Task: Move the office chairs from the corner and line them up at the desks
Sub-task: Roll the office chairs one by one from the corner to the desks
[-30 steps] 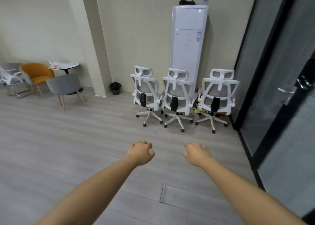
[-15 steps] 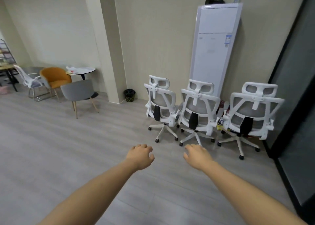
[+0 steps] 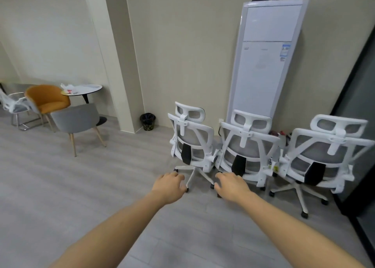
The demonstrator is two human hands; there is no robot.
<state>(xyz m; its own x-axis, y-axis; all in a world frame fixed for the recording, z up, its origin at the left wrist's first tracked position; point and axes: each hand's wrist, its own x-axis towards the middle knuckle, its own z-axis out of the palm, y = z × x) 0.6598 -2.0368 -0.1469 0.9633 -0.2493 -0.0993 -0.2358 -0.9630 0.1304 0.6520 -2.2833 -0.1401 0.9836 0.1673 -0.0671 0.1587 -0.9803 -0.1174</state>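
White-framed office chairs with grey mesh backs stand three in a row in the corner, backs turned to me: the left chair [image 3: 190,144], the middle chair [image 3: 246,150] and the right chair [image 3: 324,156], packed just beside one another on the grey plank floor [image 3: 60,186]. Behind the middle one rises a tall white air-conditioner unit [image 3: 267,58] against the beige wall, with something dark lying on its top. I hold both arms stretched out ahead of me. My left hand [image 3: 168,187] hangs in the air short of the left chair's wheeled base, fingers loosely curled and holding nothing; my right hand [image 3: 232,185] hangs the same way in front of the middle chair's base, fingers relaxed and empty. Neither hand touches a chair. To the left of the row a small black bin [image 3: 147,121] sits at the foot of a square pillar [image 3: 115,60]. Farther left I see a grey shell chair [image 3: 76,118] on wooden legs, an orange armchair [image 3: 47,100] and a round white table [image 3: 83,89] with some white things on it, and a white chair at the picture's far left edge. A dark-framed glass wall [image 3: 357,105] runs down the right side.
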